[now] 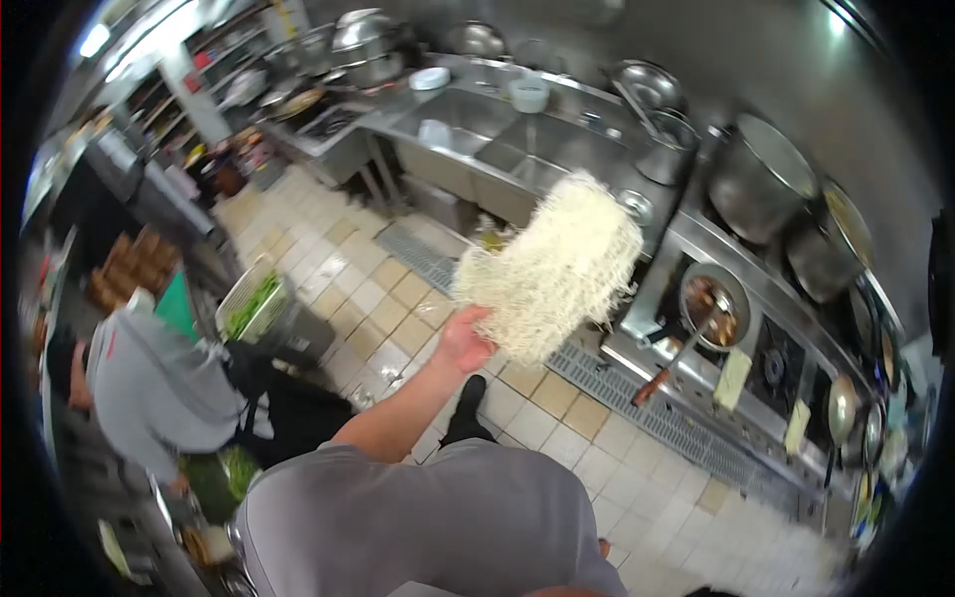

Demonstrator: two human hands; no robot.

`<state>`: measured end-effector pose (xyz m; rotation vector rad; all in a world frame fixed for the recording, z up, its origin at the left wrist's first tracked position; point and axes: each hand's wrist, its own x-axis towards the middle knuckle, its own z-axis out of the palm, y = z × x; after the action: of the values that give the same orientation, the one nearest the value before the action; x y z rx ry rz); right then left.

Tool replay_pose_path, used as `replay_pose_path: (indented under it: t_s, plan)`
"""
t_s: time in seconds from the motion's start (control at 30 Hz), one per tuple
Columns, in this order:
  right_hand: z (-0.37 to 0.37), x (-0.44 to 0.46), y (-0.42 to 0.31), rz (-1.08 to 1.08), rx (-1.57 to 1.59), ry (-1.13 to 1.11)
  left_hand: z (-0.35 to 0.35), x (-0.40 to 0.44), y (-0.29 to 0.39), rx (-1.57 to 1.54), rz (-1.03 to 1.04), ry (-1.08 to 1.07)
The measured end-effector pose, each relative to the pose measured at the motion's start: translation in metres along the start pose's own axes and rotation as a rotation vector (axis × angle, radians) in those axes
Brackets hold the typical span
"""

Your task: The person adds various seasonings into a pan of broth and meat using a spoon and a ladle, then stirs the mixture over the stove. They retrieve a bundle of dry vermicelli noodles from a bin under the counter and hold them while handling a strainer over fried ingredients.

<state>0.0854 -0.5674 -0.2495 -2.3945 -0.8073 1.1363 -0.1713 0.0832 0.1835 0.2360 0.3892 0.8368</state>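
Observation:
My left hand (465, 341) is stretched out ahead of me over the floor. Its fingers are closed on the near left edge of a wide, pale slab of dried thin noodles (557, 269), which looks like rice vermicelli. The slab is held in the air, its far end overlapping the view of the sink's front and the stove corner. Only a small patch of skin, apparently my right hand (604, 548), shows beside my grey shirt; its fingers are hidden.
A steel sink (476, 157) stands ahead. On the stove (637, 333) at right sits a wok (737, 298) with brown food and a wooden-handled ladle; large pots (761, 179) stand behind. At left a co-worker (164, 388) bends near a basket of greens (231, 298). A floor drain grate (637, 418) runs alongside the stove.

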Motion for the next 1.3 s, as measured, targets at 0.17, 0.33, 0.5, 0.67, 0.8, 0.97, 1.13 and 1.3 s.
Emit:
replay_pose_path:
  t_s: [0.17, 0.33, 0.5, 0.67, 0.8, 0.97, 1.13, 1.3]
  plan:
    - [-0.05, 0.071, -0.083, 0.207, -0.014, -0.03, 0.011, -0.061, -0.023, -0.018, 0.153, 0.058]
    - [-0.103, 0.146, -0.197, 0.099, 0.135, -0.06, 0.016, -0.086, -0.033, -0.005, 0.263, 0.166]
    - [-0.129, 0.173, -0.289, -0.046, 0.233, -0.105, 0.02, -0.096, -0.027, -0.006, 0.309, 0.166]
    - [-0.129, 0.173, -0.341, -0.119, 0.246, -0.185, 0.02, -0.086, -0.024, -0.015, 0.299, 0.173]
    - [-0.126, 0.173, -0.35, -0.095, 0.182, -0.229, 0.018, -0.058, -0.015, -0.005, 0.257, 0.124]
    - [-0.131, 0.185, -0.312, 0.065, 0.064, -0.208, 0.04, -0.01, 0.003, -0.018, 0.237, 0.077]
    - [-0.142, 0.156, -0.22, 0.351, 0.03, -0.134, -0.016, 0.051, 0.027, 0.049, 0.174, 0.211]
    - [-0.114, 0.082, -0.171, 0.48, 0.11, 0.083, 0.025, 0.066, 0.058, 0.049, 0.071, 0.105]
